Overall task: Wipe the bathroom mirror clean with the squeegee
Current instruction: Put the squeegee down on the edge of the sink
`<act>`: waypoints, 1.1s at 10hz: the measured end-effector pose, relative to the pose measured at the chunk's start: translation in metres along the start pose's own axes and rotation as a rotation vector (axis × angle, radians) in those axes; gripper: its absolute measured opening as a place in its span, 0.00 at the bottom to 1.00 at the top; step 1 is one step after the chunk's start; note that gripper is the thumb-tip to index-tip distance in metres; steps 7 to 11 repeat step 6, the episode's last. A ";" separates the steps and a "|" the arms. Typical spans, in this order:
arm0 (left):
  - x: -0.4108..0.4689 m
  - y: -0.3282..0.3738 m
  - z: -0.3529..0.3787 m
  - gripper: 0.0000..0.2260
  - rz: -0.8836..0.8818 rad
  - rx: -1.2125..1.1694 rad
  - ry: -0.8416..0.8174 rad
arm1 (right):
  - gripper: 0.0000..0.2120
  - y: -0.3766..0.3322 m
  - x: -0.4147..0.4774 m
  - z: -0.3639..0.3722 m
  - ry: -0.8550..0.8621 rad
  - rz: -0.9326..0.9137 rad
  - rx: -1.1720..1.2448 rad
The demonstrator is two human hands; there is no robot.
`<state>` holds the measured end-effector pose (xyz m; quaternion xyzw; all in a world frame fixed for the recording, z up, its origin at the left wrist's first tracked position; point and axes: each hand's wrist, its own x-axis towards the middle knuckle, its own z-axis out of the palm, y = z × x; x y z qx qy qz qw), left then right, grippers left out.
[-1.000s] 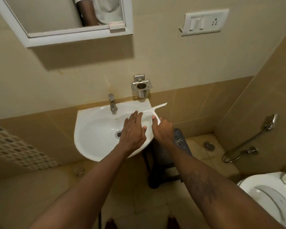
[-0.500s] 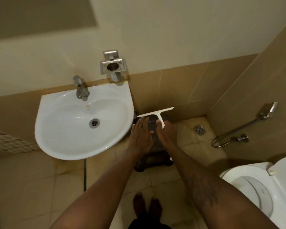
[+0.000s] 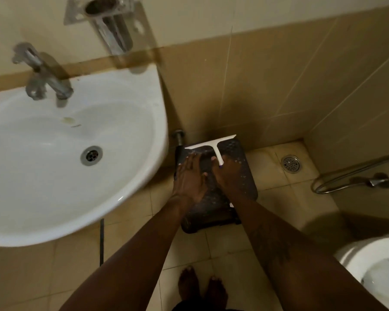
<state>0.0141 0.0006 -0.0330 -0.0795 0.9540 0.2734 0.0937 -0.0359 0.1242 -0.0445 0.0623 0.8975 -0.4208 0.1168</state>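
Currently, the white squeegee point(image 3: 213, 147) is positioned over the far end of a dark perforated stool point(image 3: 245, 176), with its blade running crosswise along the stool's far edge and its handle pointing back toward me. My right hand point(image 3: 230, 176) is closed around the lower end of the handle, with the thumb visible at the handle's left side. Whether the blade rests on the stool or sits just above it cannot be determined from this view.

My left hand point(image 3: 190, 178) lies just beside the right, palm down, fingers extended and spread flat over the stool's top. It holds nothing. Its fingertips reach close to the left half of the blade; contact with the blade cannot be confirmed.

The stool stands on the tiled floor point(image 3: 270, 167) against the tiled wall, directly to the right of the white washbasin point(image 3: 54, 176). A metal tap point(image 3: 43, 75) is mounted at the basin's back edge, and a metal wall holder point(image 3: 108, 21) sits above and to the right of it. A round floor drain point(image 3: 291, 163) lies to the right of the stool. A hose with a spray head point(image 3: 355, 179) hangs along the right wall, and the rim of a white toilet point(image 3: 355, 257) appears at lower right. My bare feet point(image 3: 201, 286) stand on the floor below the stool.
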 end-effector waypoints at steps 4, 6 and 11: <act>0.032 -0.029 0.048 0.31 -0.019 0.055 -0.045 | 0.21 0.055 0.046 0.052 -0.125 0.051 -0.036; 0.023 0.002 0.010 0.30 0.015 0.060 -0.011 | 0.31 0.020 0.034 0.008 -0.184 0.036 -0.068; 0.023 0.002 0.010 0.30 0.015 0.060 -0.011 | 0.31 0.020 0.034 0.008 -0.184 0.036 -0.068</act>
